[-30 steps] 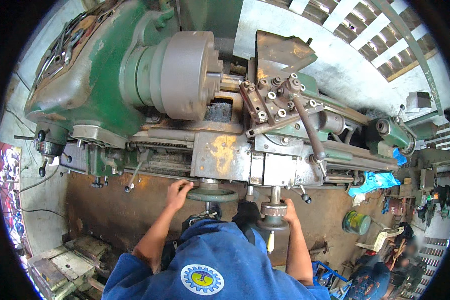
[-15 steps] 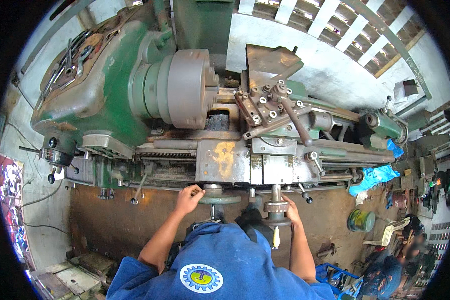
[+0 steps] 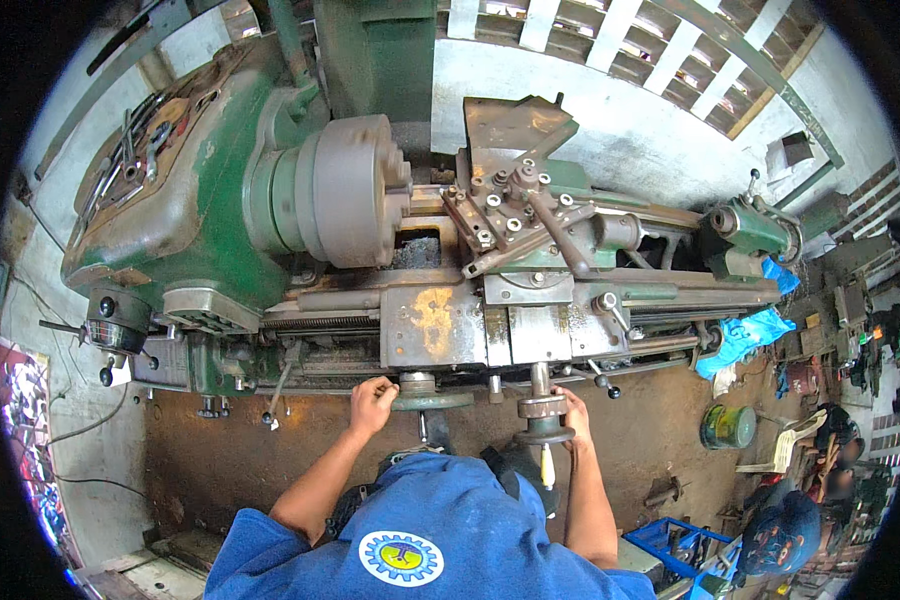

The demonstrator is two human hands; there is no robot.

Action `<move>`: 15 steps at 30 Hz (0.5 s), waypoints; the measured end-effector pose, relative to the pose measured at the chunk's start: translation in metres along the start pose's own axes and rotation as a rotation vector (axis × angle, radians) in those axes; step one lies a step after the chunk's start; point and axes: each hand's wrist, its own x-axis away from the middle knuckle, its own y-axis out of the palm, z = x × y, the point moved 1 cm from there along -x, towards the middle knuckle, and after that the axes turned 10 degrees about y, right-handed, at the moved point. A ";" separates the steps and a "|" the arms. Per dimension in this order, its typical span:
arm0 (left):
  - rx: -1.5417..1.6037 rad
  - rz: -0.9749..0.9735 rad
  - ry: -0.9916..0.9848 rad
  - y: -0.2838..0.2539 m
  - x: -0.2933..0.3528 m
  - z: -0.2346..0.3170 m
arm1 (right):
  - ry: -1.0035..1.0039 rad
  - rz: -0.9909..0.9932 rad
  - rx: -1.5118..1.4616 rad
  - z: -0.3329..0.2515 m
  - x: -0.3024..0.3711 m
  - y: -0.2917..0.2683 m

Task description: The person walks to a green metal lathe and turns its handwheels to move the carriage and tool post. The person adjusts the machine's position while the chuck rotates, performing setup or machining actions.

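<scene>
The carriage handwheel sits low on the front of the green lathe's apron, and the person's left hand is curled over its left rim, fingers wrapped round the edge. Just to the right, a second handle sticks out from the apron on a short shaft; the right hand is against its right side, fingers bent toward it, though whether they close fully round it cannot be told from here.

Above the hands, the tool post with its bolt heads stands on the carriage, close to the big grey chuck. The tailstock sits well off to the right, with a blue cloth hanging below it. A green can stands on the floor nearby. The person's blue cap blocks the view below the handles.
</scene>
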 end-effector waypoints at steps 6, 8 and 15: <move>-0.087 0.093 0.047 0.003 0.002 0.002 | -0.034 -0.123 -0.276 0.000 0.007 -0.005; -0.173 0.134 0.102 0.004 0.003 0.001 | -0.029 -0.085 -0.420 0.010 0.018 -0.001; -0.300 0.063 -0.007 0.007 0.003 0.010 | 0.026 -0.081 -0.113 0.048 0.048 -0.047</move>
